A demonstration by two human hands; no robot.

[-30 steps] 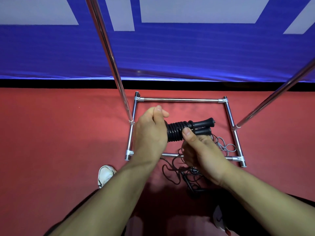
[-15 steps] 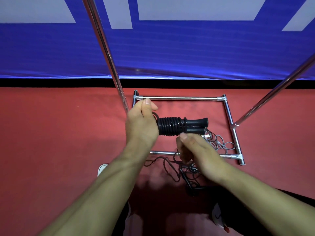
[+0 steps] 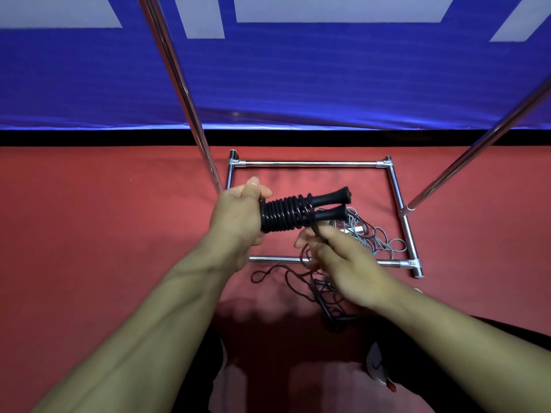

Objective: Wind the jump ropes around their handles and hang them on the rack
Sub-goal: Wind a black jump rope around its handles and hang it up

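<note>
My left hand [image 3: 238,217] grips one end of a pair of black jump rope handles [image 3: 329,205] held side by side above the floor. Black cord is wound in tight coils [image 3: 283,217] round the handles beside that hand. My right hand [image 3: 346,263] sits below the free handle ends and pinches the loose black cord [image 3: 317,231] that runs down from the coils. The rest of that cord [image 3: 286,278] trails in loops on the red floor. A chrome rack stands ahead, its base frame [image 3: 310,164] lying on the floor.
A tangled grey jump rope [image 3: 378,236] lies inside the rack base at the right. Two chrome uprights [image 3: 179,84] [image 3: 477,150] rise from the base's sides. A blue banner wall [image 3: 298,84] stands behind. White shoes [image 3: 378,371] show at the bottom edge.
The handle bundle has tilted, its free ends now higher. My right hand has moved down and right under the handles, drawing the loose cord with it. Another turn lies on the coils.
</note>
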